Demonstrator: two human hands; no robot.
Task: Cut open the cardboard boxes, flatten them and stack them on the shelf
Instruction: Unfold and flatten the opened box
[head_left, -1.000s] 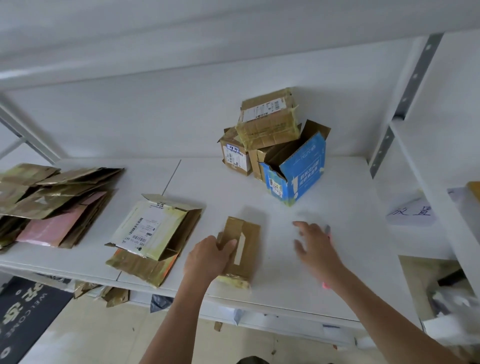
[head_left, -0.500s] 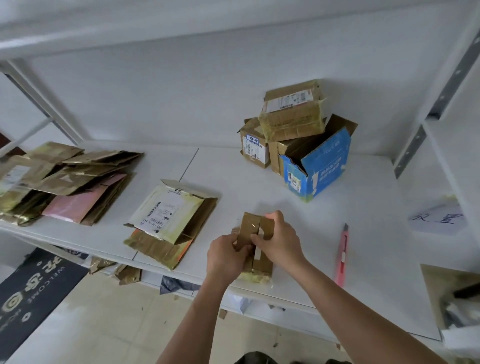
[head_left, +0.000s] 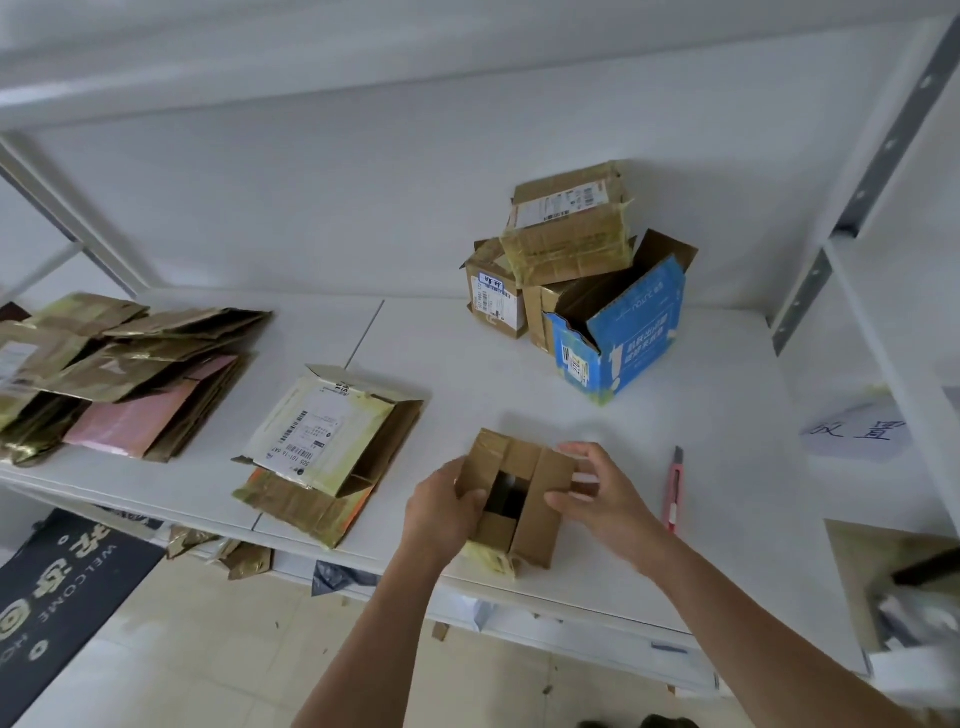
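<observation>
The small box (head_left: 511, 496) sits at the near edge of the white shelf (head_left: 701, 415), and its top flaps now stand spread apart with a dark opening showing between them; half a second ago they were closed with a strip of tape down the middle. The left hand (head_left: 441, 514) grips the left flap and side of the box, fingers curled round the cardboard. The right hand (head_left: 597, 493) has come off the top and now pinches the right flap between thumb and fingers. The pink knife (head_left: 674, 488) lies just right of that hand, untouched. Left of the box lies a flattened box with a label (head_left: 332, 447); at the far left is the pile of flat boxes (head_left: 124, 374). At the far side stand the blue box (head_left: 618, 332) and the brown boxes (head_left: 561, 234) stacked beside it.
</observation>
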